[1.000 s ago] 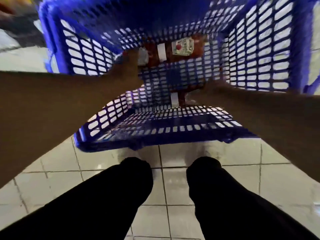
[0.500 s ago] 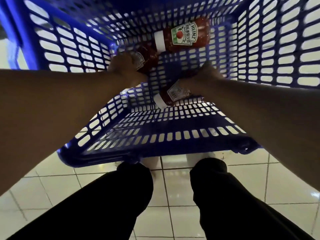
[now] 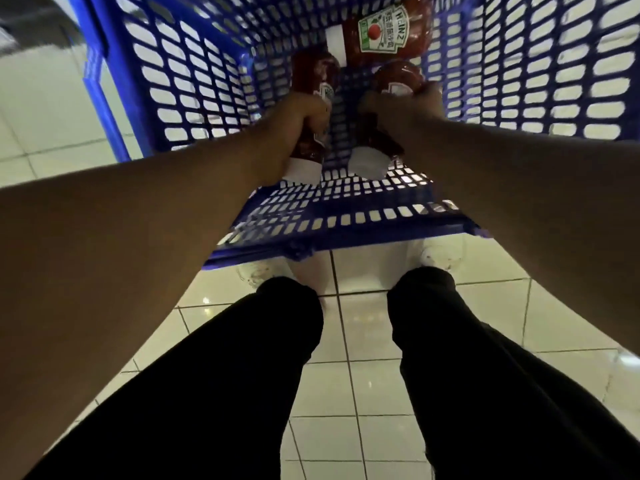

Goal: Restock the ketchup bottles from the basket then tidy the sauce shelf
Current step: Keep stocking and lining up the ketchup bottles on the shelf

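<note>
A blue plastic basket (image 3: 194,84) stands on the tiled floor in front of me. My left hand (image 3: 298,116) grips a red ketchup bottle (image 3: 313,72) round its middle, white cap pointing toward me. My right hand (image 3: 405,105) grips a second ketchup bottle (image 3: 398,77) the same way, its white cap low and near me. Both bottles are inside the basket, side by side. A third ketchup bottle (image 3: 384,29) with a green-edged label lies on the basket floor at the far end.
My two legs in black trousers (image 3: 263,358) stand just behind the basket's near rim (image 3: 363,223). Pale glossy floor tiles (image 3: 41,98) surround the basket. No shelf is in view.
Both hands have closed round their bottles and turned them so the caps point toward me. The view has dropped closer to the basket, and the third bottle stays at the far end.
</note>
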The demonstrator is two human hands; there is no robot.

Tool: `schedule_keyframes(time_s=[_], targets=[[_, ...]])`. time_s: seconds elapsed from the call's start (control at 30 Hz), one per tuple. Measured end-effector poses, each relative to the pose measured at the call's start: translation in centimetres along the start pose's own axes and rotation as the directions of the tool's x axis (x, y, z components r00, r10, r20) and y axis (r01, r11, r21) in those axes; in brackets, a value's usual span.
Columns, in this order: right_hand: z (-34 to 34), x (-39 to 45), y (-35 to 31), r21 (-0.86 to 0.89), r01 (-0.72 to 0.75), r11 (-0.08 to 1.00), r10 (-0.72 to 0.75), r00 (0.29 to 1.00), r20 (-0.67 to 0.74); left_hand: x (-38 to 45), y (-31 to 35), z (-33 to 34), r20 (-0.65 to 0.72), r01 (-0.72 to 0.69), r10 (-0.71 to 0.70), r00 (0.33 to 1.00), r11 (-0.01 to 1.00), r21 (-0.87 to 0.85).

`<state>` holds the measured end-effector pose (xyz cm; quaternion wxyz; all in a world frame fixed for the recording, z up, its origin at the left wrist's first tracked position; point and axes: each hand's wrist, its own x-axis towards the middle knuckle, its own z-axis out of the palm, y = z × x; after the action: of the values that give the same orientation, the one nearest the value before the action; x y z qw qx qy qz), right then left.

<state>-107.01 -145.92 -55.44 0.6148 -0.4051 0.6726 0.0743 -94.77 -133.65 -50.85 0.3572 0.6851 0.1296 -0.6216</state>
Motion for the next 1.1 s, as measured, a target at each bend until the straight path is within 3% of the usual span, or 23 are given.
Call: schedule_keyframes(time_s=[0.13, 0.3, 0.4, 0.53, 0.67, 0.83, 0.97, 1.1], targets=[[-5.0, -7.1, -3.4, 0.126, -0.148, 0.981, 0.093, 0.927, 0.364, -8.0, 1.5, 0.5, 0.106, 0.007, 0.002, 0.994, 0.997, -0.081], [-10.4, -20.3, -8.3, 0.227, -0.115, 0.967, -0.025, 0.845, 0.534, -20.5, 5.6, 2.0, 0.205, -0.101, 0.133, 0.97, 0.982, -0.16], [-13.0, -28.6, -11.4, 0.294, -0.052, 0.954, -0.114, 0.848, 0.518, -28.5, 8.4, 2.7, 0.259, -0.133, 0.183, 0.948, 0.971, -0.198], [-16.1, -40.0, -16.3, 0.423, -0.034, 0.905, -0.22, 0.815, 0.536, -40.0, 12.6, 3.7, 0.207, -0.192, 0.252, 0.946, 0.944, -0.269], [-19.5, -49.8, -21.4, 0.498, 0.093, 0.862, -0.357, 0.809, 0.467, -51.4, 15.8, 4.7, 0.181, -0.363, 0.413, 0.893, 0.897, -0.253], [-22.9, -60.6, -26.8, 0.454, 0.392, 0.8, -0.58, 0.698, 0.42, -63.5, 19.4, 5.7, 0.05, -0.58, 0.612, 0.789, 0.769, -0.267], [-25.1, -67.2, -30.9, 0.451, 0.482, 0.751, -0.657, 0.606, 0.447, -70.9, 22.0, 5.7, -0.032, -0.687, 0.705, 0.709, 0.678, -0.261], [-26.1, -72.9, -34.7, 0.507, 0.577, 0.64, -0.768, 0.472, 0.432, -76.5, 24.6, 5.5, -0.136, -0.797, 0.792, 0.595, 0.56, -0.226]])
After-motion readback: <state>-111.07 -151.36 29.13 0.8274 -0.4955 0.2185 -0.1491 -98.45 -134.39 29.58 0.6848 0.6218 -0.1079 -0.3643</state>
